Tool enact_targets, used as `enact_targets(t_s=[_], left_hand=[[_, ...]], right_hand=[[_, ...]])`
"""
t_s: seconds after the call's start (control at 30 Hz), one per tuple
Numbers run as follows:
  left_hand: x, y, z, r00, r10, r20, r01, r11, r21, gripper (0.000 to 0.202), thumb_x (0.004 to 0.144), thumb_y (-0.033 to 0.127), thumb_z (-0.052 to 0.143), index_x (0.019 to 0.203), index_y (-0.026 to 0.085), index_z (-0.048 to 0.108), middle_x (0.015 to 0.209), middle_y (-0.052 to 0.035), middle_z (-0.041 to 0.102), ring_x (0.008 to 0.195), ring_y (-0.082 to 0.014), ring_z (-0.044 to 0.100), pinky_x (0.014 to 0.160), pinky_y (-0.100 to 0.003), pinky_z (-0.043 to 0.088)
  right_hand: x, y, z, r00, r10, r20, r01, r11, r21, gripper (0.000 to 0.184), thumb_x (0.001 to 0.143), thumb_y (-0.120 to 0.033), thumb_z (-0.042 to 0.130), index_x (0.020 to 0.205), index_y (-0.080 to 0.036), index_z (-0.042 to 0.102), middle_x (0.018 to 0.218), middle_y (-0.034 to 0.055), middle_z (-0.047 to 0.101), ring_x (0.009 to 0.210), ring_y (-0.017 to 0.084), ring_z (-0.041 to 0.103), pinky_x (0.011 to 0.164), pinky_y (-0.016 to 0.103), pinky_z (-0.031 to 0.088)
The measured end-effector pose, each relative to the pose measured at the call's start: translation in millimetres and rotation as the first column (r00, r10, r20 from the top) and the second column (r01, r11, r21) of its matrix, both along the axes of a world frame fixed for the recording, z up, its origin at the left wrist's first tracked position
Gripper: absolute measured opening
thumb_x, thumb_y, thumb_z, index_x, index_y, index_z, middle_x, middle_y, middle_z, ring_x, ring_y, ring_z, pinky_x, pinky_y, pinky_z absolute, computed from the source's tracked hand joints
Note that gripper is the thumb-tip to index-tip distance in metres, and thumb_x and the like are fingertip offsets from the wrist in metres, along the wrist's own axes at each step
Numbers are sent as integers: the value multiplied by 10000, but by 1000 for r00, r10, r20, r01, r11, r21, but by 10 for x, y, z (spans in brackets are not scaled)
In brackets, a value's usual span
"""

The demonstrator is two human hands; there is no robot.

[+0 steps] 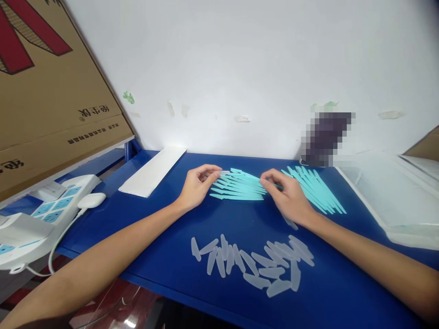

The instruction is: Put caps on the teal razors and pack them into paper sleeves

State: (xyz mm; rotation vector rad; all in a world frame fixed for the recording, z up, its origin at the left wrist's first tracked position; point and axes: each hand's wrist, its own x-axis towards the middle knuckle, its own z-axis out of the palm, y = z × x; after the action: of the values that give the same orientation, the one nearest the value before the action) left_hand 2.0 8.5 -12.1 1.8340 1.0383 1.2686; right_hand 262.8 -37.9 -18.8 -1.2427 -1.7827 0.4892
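On the blue table (164,237) lies a fan of several turquoise plastic knife-like pieces (238,187) between my hands. My left hand (199,185) pinches a small clear cap (224,173) at the tip of one piece. At the fan's other end, the fingers of my right hand (286,194) are closed on a turquoise piece. A second row of turquoise pieces (317,189) lies to the right. Several translucent caps (254,262) are scattered near the front edge.
A white flat slab (152,171) lies at the back left. A white power strip (51,205) with a plug and cable sits left of the table, under a big cardboard box (51,91). Clear plastic bags (387,192) lie at the right. A white wall stands behind.
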Motion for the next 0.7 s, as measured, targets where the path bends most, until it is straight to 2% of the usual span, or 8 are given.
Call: enact_targets(t_s=[0.17,0.27,0.4,0.53,0.63,0.7], left_hand=[[1,-7,-24,997,-63,-51,64,998,19,282,906,420,681,1000,161,740,917,-73,749,761,-173,668,698,-296,548],[29,-88,7,972,-120,-201,144,984,109,237,944,385,652,998,177,751,916,-68,739,789,-176,654,694,-291,524],[43,-188,60,922,-136,-361,230,946,229,192,987,315,597,1022,187,736,875,-56,714,750,-160,620,668,-282,489],[20,-206,82,870,-158,-468,345,872,346,159,1001,248,567,1065,179,696,890,-52,708,789,-164,619,691,-285,481],[7,-211,106,761,-171,-625,491,783,383,166,995,226,559,1087,169,685,868,-50,695,782,-172,603,720,-308,471],[2,-219,132,683,-170,-710,561,745,362,166,982,213,552,1061,166,690,832,-45,673,760,-176,589,739,-327,464]], right_hand=[[5,-8,2,1000,17,-9,-17,1000,-17,238,979,-408,503,855,-222,584,652,-27,412,595,134,400,557,280,319],[8,-27,7,996,89,26,-88,996,-26,219,984,-396,493,880,-220,573,658,-28,431,589,130,399,564,280,328],[13,-36,15,977,194,89,-194,981,-7,204,995,-375,467,890,-223,553,659,-40,432,568,119,384,565,275,324],[13,-36,33,954,272,127,-275,961,5,182,992,-351,483,897,-221,569,687,-36,475,588,117,388,586,277,320],[6,-39,55,932,326,162,-333,943,18,199,987,-340,501,857,-210,579,736,-21,516,630,120,412,623,281,337],[-2,-35,61,928,331,172,-342,939,37,239,991,-338,497,809,-203,574,744,-11,525,655,125,438,644,285,348]])
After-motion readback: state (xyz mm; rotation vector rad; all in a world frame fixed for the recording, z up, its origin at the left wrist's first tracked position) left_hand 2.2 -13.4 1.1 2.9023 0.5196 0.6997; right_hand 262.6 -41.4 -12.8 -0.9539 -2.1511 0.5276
